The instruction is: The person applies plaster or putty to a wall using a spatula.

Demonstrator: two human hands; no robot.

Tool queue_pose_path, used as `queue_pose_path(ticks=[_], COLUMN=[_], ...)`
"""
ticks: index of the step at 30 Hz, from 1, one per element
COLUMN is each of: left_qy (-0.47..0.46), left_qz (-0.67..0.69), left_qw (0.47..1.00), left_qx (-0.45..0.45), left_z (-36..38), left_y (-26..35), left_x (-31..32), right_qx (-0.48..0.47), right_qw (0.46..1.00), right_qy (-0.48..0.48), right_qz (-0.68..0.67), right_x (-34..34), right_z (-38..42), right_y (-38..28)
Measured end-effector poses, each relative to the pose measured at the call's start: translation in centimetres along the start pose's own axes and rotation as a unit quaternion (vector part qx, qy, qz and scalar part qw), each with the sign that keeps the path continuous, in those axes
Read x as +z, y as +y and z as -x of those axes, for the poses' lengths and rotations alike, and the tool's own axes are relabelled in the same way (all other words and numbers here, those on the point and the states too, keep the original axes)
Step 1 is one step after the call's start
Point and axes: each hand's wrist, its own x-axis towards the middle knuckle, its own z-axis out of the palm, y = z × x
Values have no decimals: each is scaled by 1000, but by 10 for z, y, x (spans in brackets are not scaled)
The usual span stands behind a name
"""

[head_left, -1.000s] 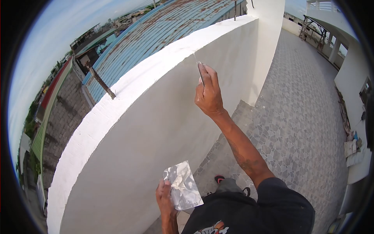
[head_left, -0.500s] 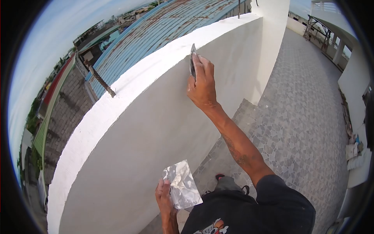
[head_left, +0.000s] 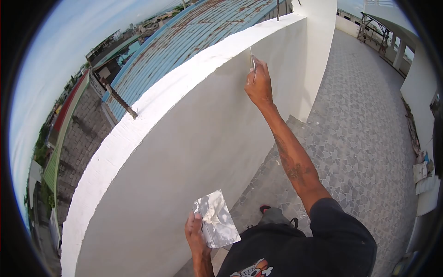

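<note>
My right hand (head_left: 259,85) is stretched out and grips a thin metal putty knife (head_left: 252,59), its blade pressed edge-on against the white parapet wall (head_left: 184,138) just under the wall's top. My left hand (head_left: 197,235) stays low near my body and holds a flat metal plate (head_left: 216,219) smeared with pale filler, tilted toward the wall.
The wall's broad white top (head_left: 152,99) curves away to a white pillar (head_left: 318,41). Beyond it lies a rusty blue metal roof (head_left: 194,32). To the right spreads a grey stone-tiled terrace floor (head_left: 360,120) with clutter (head_left: 422,173) along the far right wall.
My right hand has slid the knife along the wall, farther away and to the right, with my arm stretched out more. The left hand and plate have stayed put.
</note>
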Motion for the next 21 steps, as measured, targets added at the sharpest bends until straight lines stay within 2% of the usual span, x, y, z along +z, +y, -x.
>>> queue_pose_path(ticks=[6,10,13,14,17,20,21], left_qy=[15,1,8,13,6,9,11], left_qz=[0,-2,7,11,16,10,11], left_qw=[1000,1000,1000,1000,1000,1000,1000], left_qx=[-13,-9,-7,-8,-15,-5,-6], left_z=[-1,-5,-4,-3,1,-2,-2], left_y=[-3,-5,-5,-4,-2,-6,-6], left_x=[-2,-7,-4,-3,-3,-7,-5], right_qx=[-77,-131,-47,17,92,110,70], right_qw=[996,988,998,999,996,994,997], right_qy=[31,-46,0,13,-3,-23,-5], right_qz=[30,-61,-45,-38,6,8,17], right_x=[16,-10,-20,-22,-17,-8,-4], right_z=[40,63,48,35,0,-15,-14], right_y=[-37,-50,-26,-16,16,13,8])
